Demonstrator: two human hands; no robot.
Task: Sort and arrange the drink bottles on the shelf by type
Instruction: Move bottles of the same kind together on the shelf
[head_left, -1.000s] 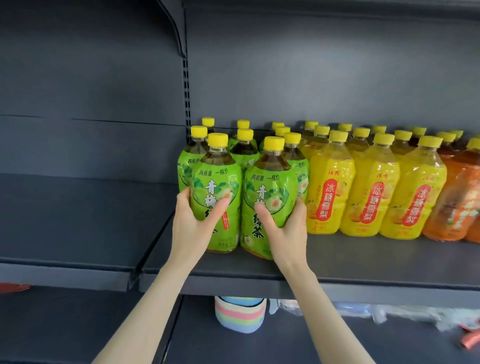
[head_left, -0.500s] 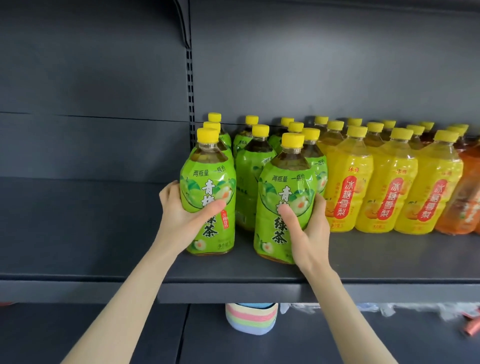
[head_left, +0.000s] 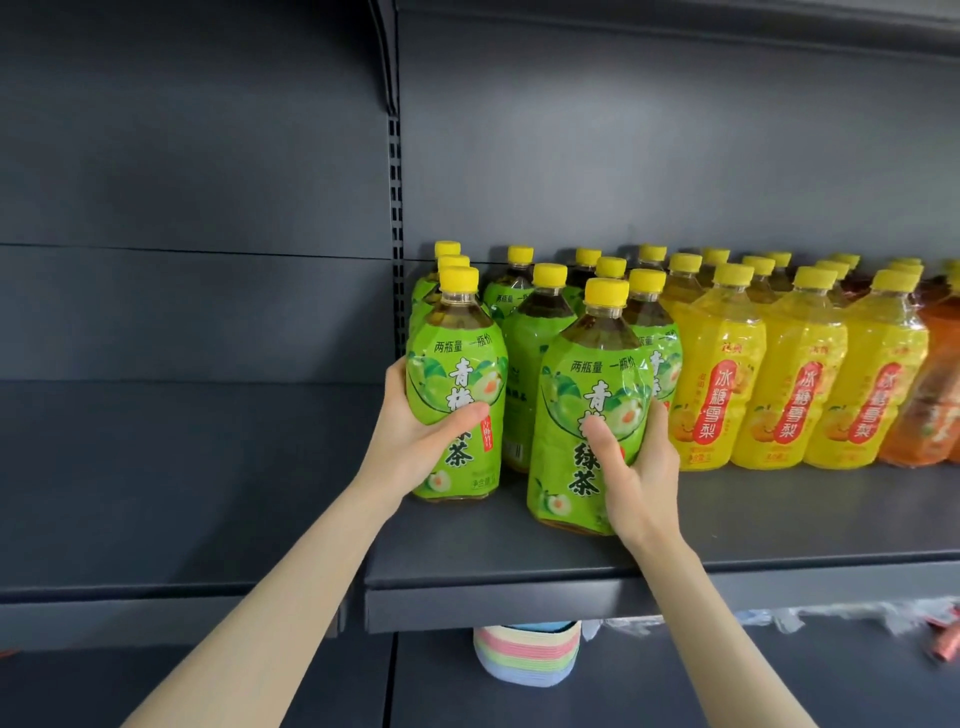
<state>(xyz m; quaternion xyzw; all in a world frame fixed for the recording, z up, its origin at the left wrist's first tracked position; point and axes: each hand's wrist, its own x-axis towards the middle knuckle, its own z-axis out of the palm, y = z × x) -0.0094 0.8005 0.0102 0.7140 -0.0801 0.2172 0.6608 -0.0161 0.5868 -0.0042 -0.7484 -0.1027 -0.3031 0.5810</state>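
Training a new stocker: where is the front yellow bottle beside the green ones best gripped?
Probably take the yellow bottle by its shoulder below the cap, from the front and above. It stands upright, hemmed in on both sides, and the right hand with its green bottle crowds its lower left.

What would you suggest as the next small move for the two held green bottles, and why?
Probably the right hand should slide its green bottle back, level with the bottle in the left hand: it stands nearest the shelf edge, ahead of the other green bottles.
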